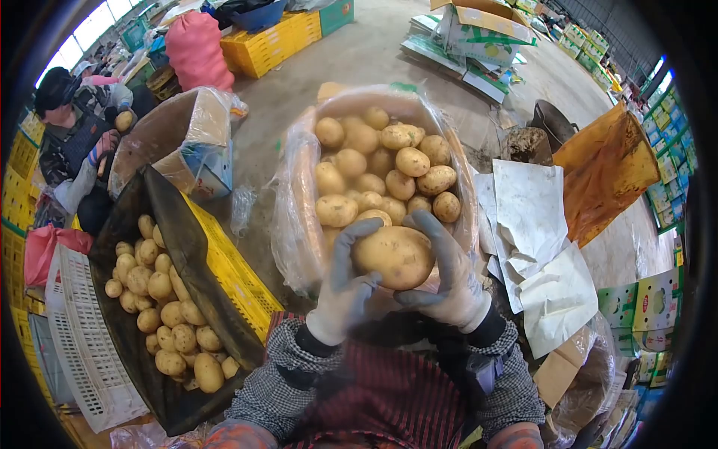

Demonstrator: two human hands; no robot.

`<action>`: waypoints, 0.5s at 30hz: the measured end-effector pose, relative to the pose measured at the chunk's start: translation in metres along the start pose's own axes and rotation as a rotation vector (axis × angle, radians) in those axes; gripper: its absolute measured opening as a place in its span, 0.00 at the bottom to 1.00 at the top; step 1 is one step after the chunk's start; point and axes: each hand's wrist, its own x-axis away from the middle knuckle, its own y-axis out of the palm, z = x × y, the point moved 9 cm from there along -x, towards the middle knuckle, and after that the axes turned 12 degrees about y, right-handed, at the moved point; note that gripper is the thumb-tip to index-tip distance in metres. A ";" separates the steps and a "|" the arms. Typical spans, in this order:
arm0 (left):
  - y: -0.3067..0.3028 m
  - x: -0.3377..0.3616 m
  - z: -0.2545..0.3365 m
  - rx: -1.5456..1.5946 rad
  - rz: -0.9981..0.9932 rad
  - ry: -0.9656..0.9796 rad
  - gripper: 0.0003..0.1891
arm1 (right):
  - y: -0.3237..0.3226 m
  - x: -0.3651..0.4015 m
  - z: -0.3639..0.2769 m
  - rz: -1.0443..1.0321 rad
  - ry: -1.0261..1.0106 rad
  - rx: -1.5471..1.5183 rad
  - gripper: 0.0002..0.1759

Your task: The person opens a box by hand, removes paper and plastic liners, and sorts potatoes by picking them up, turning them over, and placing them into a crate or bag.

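fig. head view, near to far. at the bottom edge are the person's checked sleeves point(278, 382) and a red striped apron point(389, 396). just above them the gloved left hand point(342, 288) and gloved right hand point(445, 280) meet around one large potato point(394, 257). the fingers of each hand are curled against its sides, so both hands are clamped on it. the potato is held up in front of the chest, over the near rim of a plastic-lined carton point(295, 194).

inside that carton lies a heap of packed potatoes point(374, 176) that covers the floor of the carton and rises toward the rim. as far as can be judged, filling is well advanced, with some room left near the top. to the left, a yellow crate point(235, 277) with a dark liner holds loose potatoes point(153, 299) several layers deep, so much stock remains unsorted. a white slatted crate point(78, 352) stands just beside it.

to the right, white paper sheets point(535, 224) lie on the concrete, with an orange sheet point(606, 168) beyond them.

farther left, a second lined carton point(183, 135) lies tilted. beside it a seated co-worker point(75, 131) holds a small potato point(123, 120). at the far end are a red net sack point(196, 49), stacked yellow crates point(273, 41) and printed cartons point(479, 30).
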 end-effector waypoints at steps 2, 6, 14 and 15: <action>0.001 0.000 -0.001 0.076 0.037 -0.039 0.37 | 0.000 -0.001 0.004 -0.017 0.019 -0.037 0.62; 0.010 -0.003 0.019 -0.331 0.003 0.013 0.37 | 0.004 -0.001 0.000 -0.014 -0.011 -0.016 0.62; 0.002 0.004 0.002 -0.093 -0.026 -0.075 0.38 | 0.006 0.000 0.001 -0.030 0.029 0.015 0.62; 0.004 0.004 0.000 -0.033 -0.039 -0.090 0.39 | 0.004 0.000 0.002 -0.031 0.045 -0.002 0.63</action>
